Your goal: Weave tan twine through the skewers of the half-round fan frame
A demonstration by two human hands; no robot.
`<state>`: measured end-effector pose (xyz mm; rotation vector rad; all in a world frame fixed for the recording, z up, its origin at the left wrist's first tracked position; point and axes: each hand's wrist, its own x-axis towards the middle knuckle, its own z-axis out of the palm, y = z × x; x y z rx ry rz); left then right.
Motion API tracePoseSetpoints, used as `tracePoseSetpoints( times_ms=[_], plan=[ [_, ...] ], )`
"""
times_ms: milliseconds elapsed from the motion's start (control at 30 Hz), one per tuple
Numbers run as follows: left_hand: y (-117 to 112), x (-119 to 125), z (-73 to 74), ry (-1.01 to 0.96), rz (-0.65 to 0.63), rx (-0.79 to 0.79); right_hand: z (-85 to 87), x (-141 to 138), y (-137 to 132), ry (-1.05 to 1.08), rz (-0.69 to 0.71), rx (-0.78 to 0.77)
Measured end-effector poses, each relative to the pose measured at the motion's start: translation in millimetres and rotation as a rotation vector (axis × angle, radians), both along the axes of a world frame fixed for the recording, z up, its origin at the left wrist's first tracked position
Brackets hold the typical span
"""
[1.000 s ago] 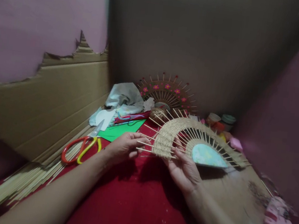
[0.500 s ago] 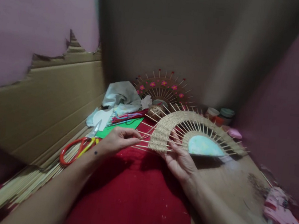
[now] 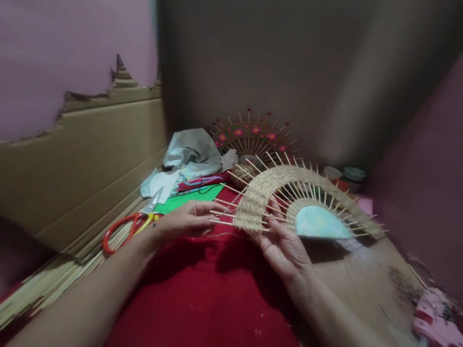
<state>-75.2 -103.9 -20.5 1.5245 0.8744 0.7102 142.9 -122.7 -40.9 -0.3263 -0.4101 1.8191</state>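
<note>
A half-round woven fan [image 3: 255,198] of thin sticks and tan twine is tilted in front of me, its sticks poking out past the woven band. At its centre is a pale blue half-disc [image 3: 322,223]. My right hand [image 3: 284,253] grips the fan's lower left end, thumb in front and some fingers behind the sticks. At the stick tips on the left, my left hand [image 3: 186,220] has its fingers pinched together around a thin strand of twine [image 3: 225,235], which runs below the lowest stick to the band. The fingertips are partly hidden.
Orange-and-yellow scissors [image 3: 119,231] and a bundle of sticks [image 3: 46,285] lie left, beside torn cardboard [image 3: 102,151]. Behind are a green sheet [image 3: 190,196], crumpled cloth [image 3: 194,149], a flowered fan [image 3: 256,134] and small tubs [image 3: 353,175]. A pink glue gun [image 3: 436,320] lies right.
My left hand has turned and lowered slightly at the stick tips. The twine, before in front of the sticks, now hangs below them. My right hand keeps its hold on the fan.
</note>
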Motion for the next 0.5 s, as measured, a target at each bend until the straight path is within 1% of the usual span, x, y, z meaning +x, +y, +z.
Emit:
tracePoseSetpoints(
  times_ms=[100,200,367,433,500],
  plan=[
    [-5.2,12.5,-5.6,0.014,-0.005,-0.028,0.7,-0.4,-3.8,0.014,0.026,0.048],
    [-11.8,21.5,-4.6,0.076,0.003,-0.031,1.5,0.6,-4.5,0.014,0.038,0.101],
    [-16.8,24.6,-0.1,0.023,0.008,0.024,2.7,4.5,-0.6,-0.004,-0.014,0.144],
    [-17.7,24.8,-0.4,0.015,0.003,0.026,2.6,4.7,1.0,-0.01,-0.027,0.15],
    [-18.7,25.1,-1.6,0.024,0.029,0.009,2.4,3.7,2.5,-0.019,-0.033,0.133]
  ],
)
